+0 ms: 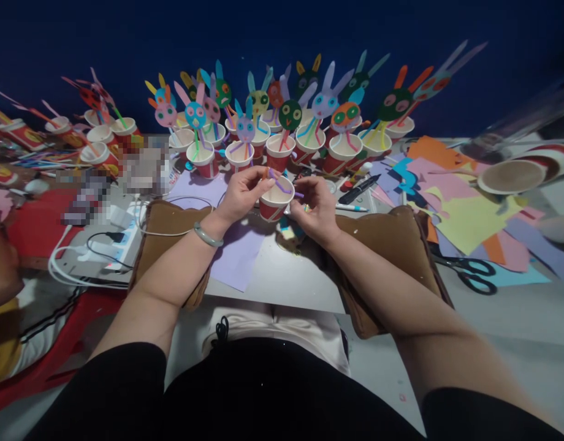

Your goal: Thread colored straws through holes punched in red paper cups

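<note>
At the near edge of the surface (295,285), two brown cushions (169,245) lay under the person's arms (383,285), with a purple sheet of paper (236,263) between them and scissors (475,274) beyond the right cushion's outer side. Above the surface, in front of the person, the paper cup (273,211) was positioned between the two hands, nearly upright, mouth up. The left hand (240,195) gripped the cup at its left rim, thumb toward the person. A purple straw (282,184) slanted down to the right inside the cup, and a purple end projected from the cup's right side, its axis directed roughly sideways at the right hand (316,208). That hand was nearer to this end; its thumb and fingers were set to either side, but whether its grip was closed on the straw could not be determined. Behind the right hand lay a white pen (352,208). Farther back, rabbit-faced cups (281,147) stood in rows before a dark blue wall (263,37).
</note>
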Tool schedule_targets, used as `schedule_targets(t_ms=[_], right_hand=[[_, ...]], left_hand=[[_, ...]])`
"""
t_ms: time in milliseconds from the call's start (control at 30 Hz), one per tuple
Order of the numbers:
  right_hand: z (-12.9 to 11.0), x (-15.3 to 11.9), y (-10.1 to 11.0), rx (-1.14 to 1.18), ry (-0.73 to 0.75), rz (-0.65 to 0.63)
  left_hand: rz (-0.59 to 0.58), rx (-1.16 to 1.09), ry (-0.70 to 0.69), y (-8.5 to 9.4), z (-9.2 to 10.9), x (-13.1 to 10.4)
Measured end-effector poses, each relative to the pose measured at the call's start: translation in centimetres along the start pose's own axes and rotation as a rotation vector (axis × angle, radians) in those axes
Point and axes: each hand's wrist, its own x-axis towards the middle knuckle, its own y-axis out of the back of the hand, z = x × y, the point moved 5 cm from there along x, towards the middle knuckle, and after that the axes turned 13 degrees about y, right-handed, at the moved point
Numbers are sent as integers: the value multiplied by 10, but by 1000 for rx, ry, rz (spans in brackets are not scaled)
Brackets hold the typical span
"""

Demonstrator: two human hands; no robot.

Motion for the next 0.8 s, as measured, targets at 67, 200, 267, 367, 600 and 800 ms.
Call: schedule_targets(t_ms=[67,200,267,367,600,800], right_hand=[[2,1,-3,85,-56,-58],[5,2,-6,124,-98,-184],[5,3,-6,91,-69,-230],[3,4,-5,-2,-16,-248],[-2,4,-5,-153,126,-241],[2,1,-5,-187,151,-266]], left_hand=[[-10,-13,3,0,2,-1],[-14,-47,2,-1,2,-1],[-23,-42,8,-3,1,-1],[-45,-20,20,-5,-1,-1],[-66,117,26,-6,4,-3],[-111,257,-17,-11,7,-5]])
